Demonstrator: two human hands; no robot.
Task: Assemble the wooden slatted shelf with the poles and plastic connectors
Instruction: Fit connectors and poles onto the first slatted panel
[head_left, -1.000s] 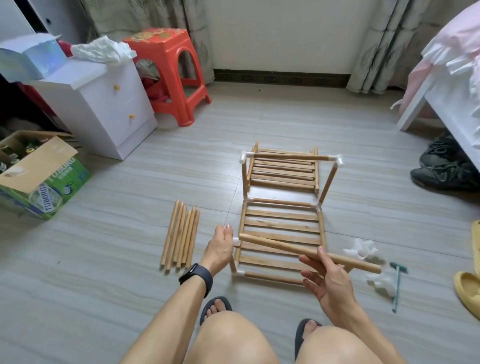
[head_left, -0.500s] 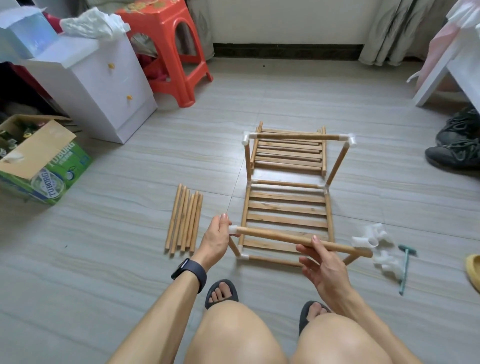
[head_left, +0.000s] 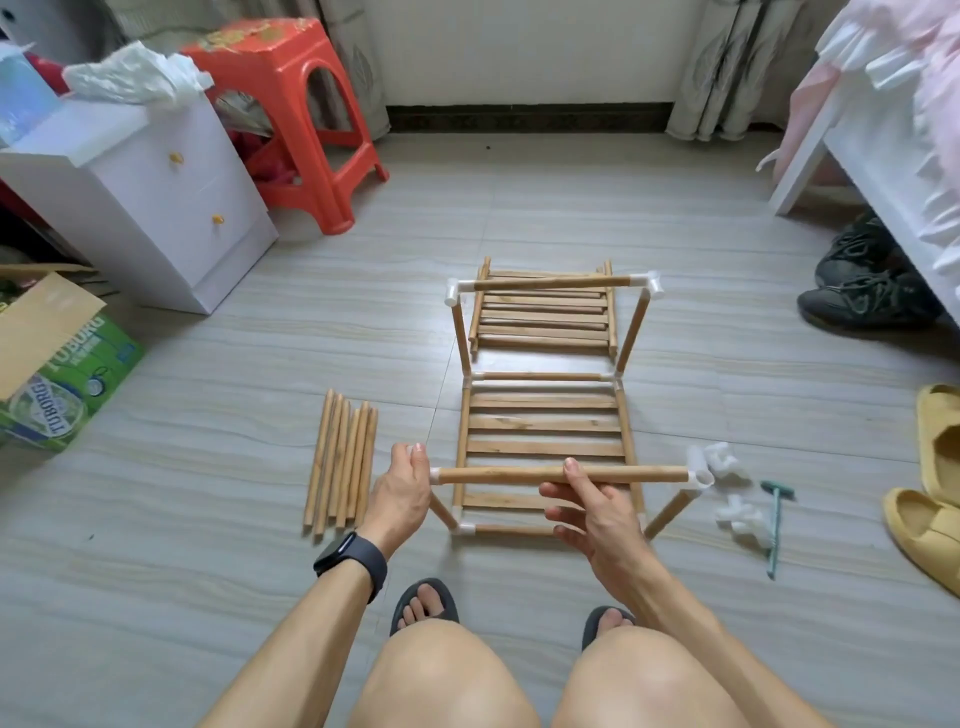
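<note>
A wooden slatted shelf panel (head_left: 544, 423) lies flat on the floor with short poles rising from its corners. A far crossbar (head_left: 550, 283) joins the two rear uprights through white connectors. My left hand (head_left: 402, 488) grips the white connector at the near left upright. My right hand (head_left: 589, 506) pinches the near wooden pole (head_left: 628, 474), which lies level between that connector and a white connector (head_left: 698, 474) on the near right upright. A second slatted panel (head_left: 543, 317) lies behind the frame.
A bundle of spare poles (head_left: 343, 465) lies left of the shelf. Loose white connectors (head_left: 737, 512) and a small green mallet (head_left: 775, 519) lie to the right, beside yellow slippers (head_left: 930, 514). A white cabinet (head_left: 156, 202), red stool (head_left: 291, 109) and cardboard box (head_left: 57, 374) stand left.
The pole in my right hand swung from a slant to level, and its right end now sits in the white connector on the near right upright. My left hand stayed at the left connector.
</note>
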